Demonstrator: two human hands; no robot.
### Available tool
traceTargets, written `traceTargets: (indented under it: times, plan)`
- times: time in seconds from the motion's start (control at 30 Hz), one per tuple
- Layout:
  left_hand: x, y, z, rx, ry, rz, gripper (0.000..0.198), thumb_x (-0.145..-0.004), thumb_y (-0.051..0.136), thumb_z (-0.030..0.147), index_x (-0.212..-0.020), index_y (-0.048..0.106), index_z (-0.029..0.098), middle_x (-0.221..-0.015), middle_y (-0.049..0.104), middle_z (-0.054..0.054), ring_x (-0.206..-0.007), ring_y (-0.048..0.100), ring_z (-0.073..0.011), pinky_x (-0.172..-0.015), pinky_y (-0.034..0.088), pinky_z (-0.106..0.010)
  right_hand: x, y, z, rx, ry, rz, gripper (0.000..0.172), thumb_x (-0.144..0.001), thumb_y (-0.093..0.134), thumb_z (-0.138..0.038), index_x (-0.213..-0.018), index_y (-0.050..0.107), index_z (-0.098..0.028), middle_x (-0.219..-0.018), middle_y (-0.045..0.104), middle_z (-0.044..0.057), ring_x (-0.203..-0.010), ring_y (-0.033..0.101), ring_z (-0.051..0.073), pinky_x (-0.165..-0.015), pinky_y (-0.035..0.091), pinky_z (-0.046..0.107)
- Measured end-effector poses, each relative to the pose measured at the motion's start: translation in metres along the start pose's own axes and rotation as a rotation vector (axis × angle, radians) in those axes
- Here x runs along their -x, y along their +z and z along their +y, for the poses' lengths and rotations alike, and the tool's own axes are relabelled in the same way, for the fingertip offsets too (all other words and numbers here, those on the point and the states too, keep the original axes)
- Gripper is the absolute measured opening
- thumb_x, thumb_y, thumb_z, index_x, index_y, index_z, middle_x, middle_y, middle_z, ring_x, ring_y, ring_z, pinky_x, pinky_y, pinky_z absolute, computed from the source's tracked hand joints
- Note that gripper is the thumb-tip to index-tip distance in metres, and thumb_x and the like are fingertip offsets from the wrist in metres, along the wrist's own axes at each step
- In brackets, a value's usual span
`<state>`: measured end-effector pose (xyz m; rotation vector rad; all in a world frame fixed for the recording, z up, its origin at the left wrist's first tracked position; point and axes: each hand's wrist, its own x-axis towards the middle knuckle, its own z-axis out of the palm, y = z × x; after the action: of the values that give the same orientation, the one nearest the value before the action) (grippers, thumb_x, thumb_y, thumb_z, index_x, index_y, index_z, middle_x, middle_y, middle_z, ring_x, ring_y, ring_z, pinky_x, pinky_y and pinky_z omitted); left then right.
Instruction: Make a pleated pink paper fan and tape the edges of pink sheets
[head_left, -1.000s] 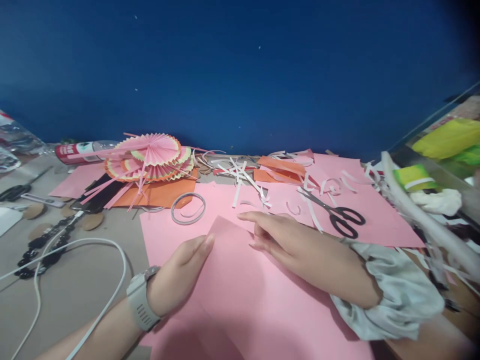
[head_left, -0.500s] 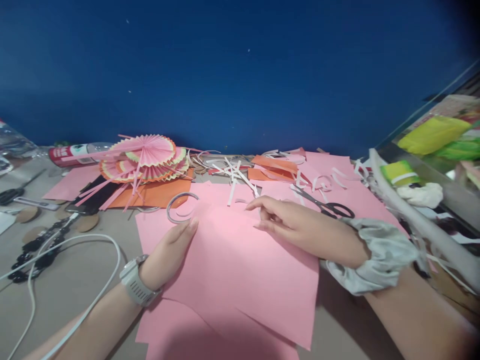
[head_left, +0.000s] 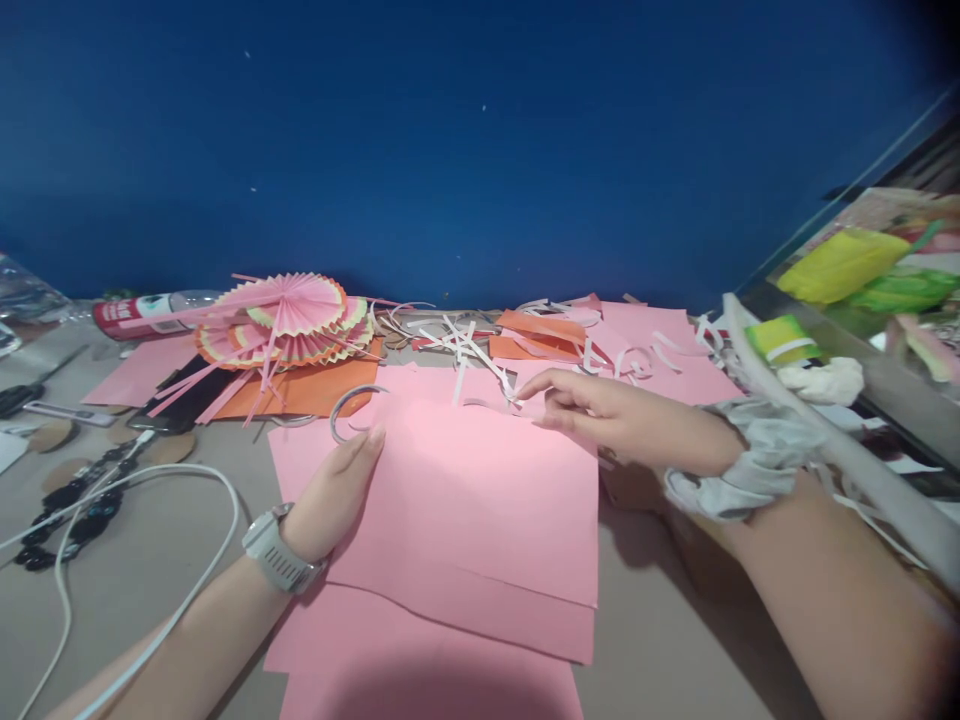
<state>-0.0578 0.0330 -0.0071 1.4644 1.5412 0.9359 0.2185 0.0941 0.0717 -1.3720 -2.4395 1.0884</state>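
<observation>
My left hand (head_left: pixel 341 490), with a grey watch at the wrist, is closed on the left edge of a pink paper sheet (head_left: pixel 465 500). Its thumb lies on top, while the other fingers are hidden. At the sheet's upper right, my right hand (head_left: pixel 581 405) has its index finger and thumb apart, close to the top edge. White paper strips (head_left: pixel 463 345) lie just beyond that index fingertip. More pink paper (head_left: pixel 337 640) lies underneath. A curled grey strip (head_left: pixel 341 405) rests by my left thumb. My right hand and forearm hide most of the scissors.
Pleated pink paper fans (head_left: pixel 289 310) lie on orange paper (head_left: pixel 330 385) at the back left, beside a bottle (head_left: pixel 142 315) and a phone (head_left: pixel 184 400). A white cable (head_left: pixel 225 480) loops at left. A blue wall (head_left: pixel 480 150) rises behind; a white-rimmed bin (head_left: pixel 817 430) stands right.
My right hand has shifted slightly right and up, and its forearm now covers the scissors. The held sheet's right side has moved left and its lower edge has lifted, with another pink sheet showing below.
</observation>
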Motion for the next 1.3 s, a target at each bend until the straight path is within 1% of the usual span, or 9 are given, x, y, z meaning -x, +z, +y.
traceTargets:
  times: [0.17, 0.27, 0.33, 0.47, 0.6, 0.8, 0.97, 1.2, 1.3]
  plan:
    - [0.003, 0.006, 0.003, 0.012, 0.023, -0.003, 0.032, -0.09, 0.039, 0.04, -0.09, 0.061, 0.016, -0.094, 0.065, -0.005, -0.095, 0.055, -0.0212, -0.089, 0.041, -0.032, 0.004, -0.015, 0.008, 0.104, 0.09, 0.083, 0.038, -0.085, 0.043, -0.05, -0.11, 0.051, -0.022, -0.058, 0.048, -0.005, -0.051, 0.044, 0.012, -0.055, 0.034, 0.026]
    - [0.009, 0.012, 0.009, 0.019, 0.051, -0.016, 0.034, -0.093, 0.033, 0.038, -0.086, 0.057, 0.016, -0.086, 0.062, -0.003, -0.083, 0.055, -0.0177, -0.08, 0.043, -0.029, 0.004, -0.019, 0.007, 0.216, 0.166, 0.299, 0.038, -0.087, 0.039, -0.048, -0.105, 0.055, -0.018, -0.081, 0.062, 0.007, -0.073, 0.055, 0.02, -0.067, 0.037, 0.034]
    - [0.014, 0.017, 0.014, 0.017, 0.07, -0.033, 0.034, -0.093, 0.032, 0.038, -0.08, 0.054, 0.016, -0.078, 0.059, -0.001, -0.074, 0.052, -0.0155, -0.073, 0.043, -0.027, 0.002, -0.01, -0.001, 0.223, 0.168, 0.367, 0.043, -0.091, 0.03, -0.045, -0.111, 0.052, -0.014, -0.099, 0.062, 0.015, -0.088, 0.056, 0.024, -0.074, 0.038, 0.038]
    - [0.025, 0.024, 0.024, 0.02, 0.113, -0.144, 0.026, -0.092, 0.036, 0.034, -0.089, 0.055, 0.016, -0.078, 0.059, -0.001, -0.072, 0.052, -0.0147, -0.067, 0.043, -0.026, -0.007, 0.029, -0.027, 0.106, -0.055, 0.175, 0.034, -0.086, 0.046, -0.04, -0.115, 0.053, -0.023, -0.116, 0.06, 0.006, -0.102, 0.056, 0.021, -0.084, 0.039, 0.033]
    - [0.03, 0.027, 0.025, 0.022, 0.144, -0.198, 0.025, -0.088, 0.046, 0.031, -0.108, 0.052, 0.018, -0.092, 0.062, -0.004, -0.076, 0.056, -0.0147, -0.069, 0.045, -0.025, -0.012, 0.057, -0.042, 0.121, -0.109, 0.106, 0.019, -0.089, 0.042, -0.029, -0.091, 0.059, -0.022, -0.087, 0.066, 0.002, -0.078, 0.059, 0.016, -0.066, 0.039, 0.027]
    - [0.029, 0.022, 0.022, -0.157, 0.181, -0.168, 0.022, -0.089, 0.044, 0.03, -0.088, 0.063, 0.018, -0.085, 0.066, -0.003, -0.076, 0.059, -0.0153, -0.07, 0.044, -0.025, -0.012, 0.071, -0.045, 0.262, -0.171, 0.011, 0.019, -0.089, 0.043, -0.023, -0.076, 0.057, -0.02, -0.065, 0.06, -0.001, -0.059, 0.05, 0.012, -0.055, 0.027, 0.024]
    - [0.026, 0.017, 0.022, -0.242, 0.226, -0.194, 0.02, -0.087, 0.045, 0.027, -0.091, 0.064, 0.019, -0.089, 0.068, -0.003, -0.081, 0.061, -0.0165, -0.074, 0.045, -0.025, -0.01, 0.069, -0.04, 0.31, -0.205, 0.004, 0.016, -0.088, 0.043, -0.021, -0.078, 0.055, -0.021, -0.072, 0.063, -0.001, -0.066, 0.053, 0.013, -0.058, 0.027, 0.025]
    - [0.017, 0.01, 0.018, 0.088, 0.108, -0.079, 0.018, -0.09, 0.042, 0.028, -0.09, 0.055, 0.016, -0.084, 0.063, -0.004, -0.075, 0.061, -0.0144, -0.072, 0.049, -0.026, -0.003, 0.04, -0.037, 0.259, -0.064, -0.024, 0.02, -0.088, 0.042, -0.025, -0.071, 0.051, -0.022, -0.065, 0.057, -0.003, -0.06, 0.049, 0.012, -0.053, 0.026, 0.024]
    - [0.022, 0.016, 0.02, 0.038, 0.146, -0.147, 0.017, -0.086, 0.049, 0.03, -0.096, 0.055, 0.017, -0.086, 0.062, -0.004, -0.076, 0.059, -0.0136, -0.07, 0.048, -0.024, -0.002, 0.042, -0.04, 0.227, -0.075, -0.042, 0.02, -0.088, 0.042, -0.027, -0.073, 0.053, -0.022, -0.071, 0.061, -0.003, -0.065, 0.052, 0.013, -0.055, 0.028, 0.025]
